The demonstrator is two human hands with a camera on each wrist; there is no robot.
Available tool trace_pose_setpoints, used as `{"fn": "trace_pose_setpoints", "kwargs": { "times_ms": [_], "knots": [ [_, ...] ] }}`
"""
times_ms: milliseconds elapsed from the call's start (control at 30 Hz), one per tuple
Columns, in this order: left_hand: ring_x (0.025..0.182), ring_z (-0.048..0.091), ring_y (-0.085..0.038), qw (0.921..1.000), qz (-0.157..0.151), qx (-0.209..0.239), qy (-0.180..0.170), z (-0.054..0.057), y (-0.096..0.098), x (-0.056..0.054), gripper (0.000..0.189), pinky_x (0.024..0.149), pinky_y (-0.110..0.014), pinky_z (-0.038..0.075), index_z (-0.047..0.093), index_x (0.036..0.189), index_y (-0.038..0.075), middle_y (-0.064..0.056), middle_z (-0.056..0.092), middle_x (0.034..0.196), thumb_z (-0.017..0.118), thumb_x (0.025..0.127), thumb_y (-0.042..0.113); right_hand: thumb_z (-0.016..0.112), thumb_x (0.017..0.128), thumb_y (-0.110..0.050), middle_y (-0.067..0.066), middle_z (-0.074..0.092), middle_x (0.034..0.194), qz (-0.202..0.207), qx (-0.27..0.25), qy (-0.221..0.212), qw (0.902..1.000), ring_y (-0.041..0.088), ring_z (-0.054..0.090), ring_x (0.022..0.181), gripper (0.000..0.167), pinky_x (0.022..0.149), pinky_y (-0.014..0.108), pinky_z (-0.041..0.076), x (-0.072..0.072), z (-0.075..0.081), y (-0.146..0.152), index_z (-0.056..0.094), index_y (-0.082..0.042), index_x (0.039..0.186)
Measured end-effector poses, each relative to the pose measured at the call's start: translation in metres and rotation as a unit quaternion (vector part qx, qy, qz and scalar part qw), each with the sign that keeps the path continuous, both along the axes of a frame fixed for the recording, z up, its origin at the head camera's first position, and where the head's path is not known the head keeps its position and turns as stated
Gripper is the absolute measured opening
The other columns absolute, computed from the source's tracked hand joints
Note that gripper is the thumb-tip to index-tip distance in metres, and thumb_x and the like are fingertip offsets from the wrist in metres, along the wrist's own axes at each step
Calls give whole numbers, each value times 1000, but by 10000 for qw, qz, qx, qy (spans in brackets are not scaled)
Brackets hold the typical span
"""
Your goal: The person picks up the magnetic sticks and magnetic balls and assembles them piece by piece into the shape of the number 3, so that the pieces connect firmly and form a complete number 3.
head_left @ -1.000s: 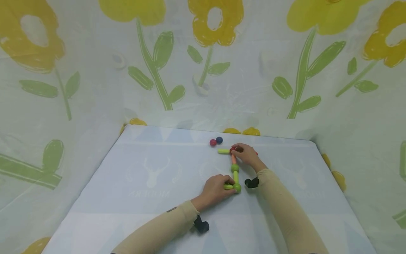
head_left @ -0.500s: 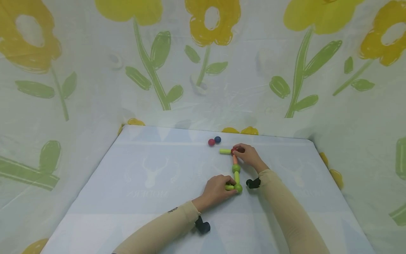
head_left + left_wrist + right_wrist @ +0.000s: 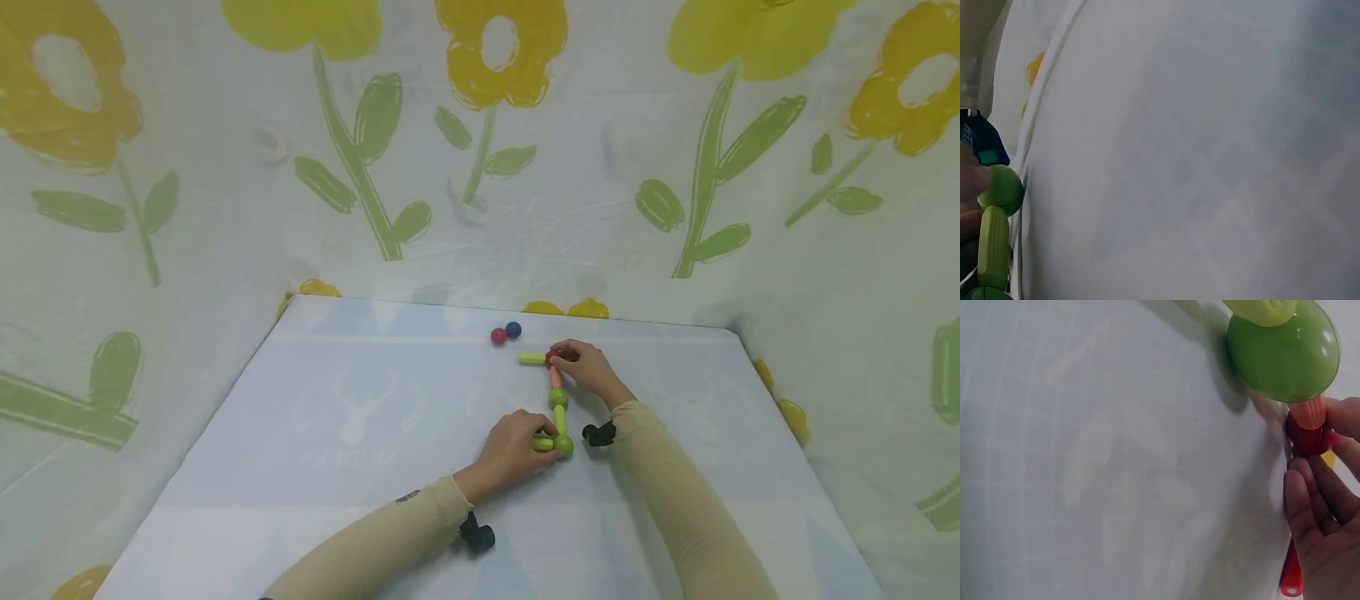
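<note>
Ball-and-rod chain (image 3: 558, 400) nudged rightward, left fingers (image 3: 538, 419), right fingers (image 3: 570, 345) clamping it, inside table edges (image 3: 660, 327)

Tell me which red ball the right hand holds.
The near red ball, joined to the orange rod; the far red ball lies apart, beside the blue ball.

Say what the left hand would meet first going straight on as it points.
The lower green ball, touching the left hand; beyond it, perhaps the black device by the right sleeve, though depth is unclear.
</note>
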State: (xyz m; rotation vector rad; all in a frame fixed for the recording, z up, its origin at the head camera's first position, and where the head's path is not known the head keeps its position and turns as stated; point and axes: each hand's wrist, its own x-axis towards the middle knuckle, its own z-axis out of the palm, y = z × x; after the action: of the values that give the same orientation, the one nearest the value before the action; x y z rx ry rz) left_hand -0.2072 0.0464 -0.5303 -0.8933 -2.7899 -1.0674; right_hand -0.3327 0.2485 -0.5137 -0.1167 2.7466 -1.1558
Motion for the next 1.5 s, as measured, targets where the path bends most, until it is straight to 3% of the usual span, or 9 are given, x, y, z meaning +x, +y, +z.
{"fn": "trace_pose_setpoints", "kwargs": {
  "times_ms": [133,233,400,667,900,1167,1500],
  "knots": [
    [83,53,-5,9999,54,134,-57,3,-3,-3,32,76,-23,44,75,109,17,8,71,97,79,86,39,65,101,-27,14,66,124,-60,-19,17,10000,30,59,116,36,100,47,47,1,0,3,64,-9,132],
    [91,57,-9,9991,315,158,-227,3,-9,-11,36,84,-28,47,73,114,16,6,71,103,75,89,42,65,101,-27,13,66,125,-111,-61,-34,9999,29,59,117,36,101,47,47,1,0,5,64,-10,132],
    [106,60,-16,9955,914,25,-234,-1,-25,-34,38,94,-38,47,70,118,14,3,69,113,70,94,43,65,101,-30,11,66,125,-126,-94,-119,9998,29,59,117,37,103,48,46,1,0,9,64,-12,132],
    [102,61,-24,9864,1601,-191,310,-5,-42,-73,36,86,-42,48,68,117,10,-4,69,109,75,91,35,67,100,-30,10,66,124,-179,-211,-201,9994,27,59,115,36,102,46,46,0,-2,11,65,-12,131],
    [104,60,-25,9824,1855,-208,29,-5,-45,-97,38,90,-43,48,66,121,8,-7,67,109,75,92,31,68,99,-31,12,65,125,-241,-230,-205,9992,29,58,117,38,103,47,46,-1,-6,12,65,-12,132],
    [105,59,-26,9781,2079,-71,-31,-6,-47,-126,43,94,-40,48,61,127,5,-9,66,112,75,94,27,68,99,-33,9,67,124,-209,-375,-209,9989,26,59,116,37,101,45,46,-1,-7,8,65,-13,130],
    [112,59,-26,9740,2251,-64,-252,-4,-51,-149,47,100,-39,48,58,132,5,-10,64,121,74,95,28,68,99,-34,7,67,123,-271,-386,-176,9987,25,59,112,36,97,42,48,-4,-7,0,66,-15,130]
  ]
}}
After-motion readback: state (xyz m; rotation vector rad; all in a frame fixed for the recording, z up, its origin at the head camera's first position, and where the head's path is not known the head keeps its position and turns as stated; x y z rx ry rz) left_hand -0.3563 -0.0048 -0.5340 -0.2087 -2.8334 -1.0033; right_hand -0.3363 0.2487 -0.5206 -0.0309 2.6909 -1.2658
